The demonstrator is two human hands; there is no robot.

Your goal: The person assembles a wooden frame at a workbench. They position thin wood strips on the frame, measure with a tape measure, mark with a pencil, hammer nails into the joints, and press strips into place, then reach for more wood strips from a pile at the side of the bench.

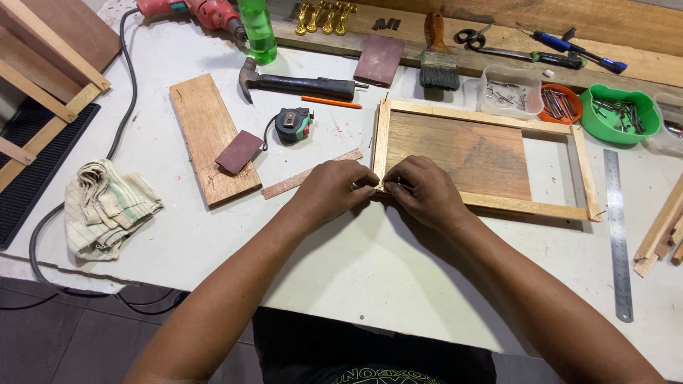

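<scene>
Both hands (pixel 377 188) pinch frame (pixel 486 153) corner — fingertips touching.

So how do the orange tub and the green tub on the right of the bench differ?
The orange tub is round, shallow and smaller; the green tub is wider, deeper and unevenly shaped. The orange one sits nearer the wooden frame, the green one farther right. Both hold loose metal nails or screws.

I see a green plastic bottle (pixel 257 28) standing at the table's far edge, left of centre; its label is not legible. No signs or screens.
</scene>
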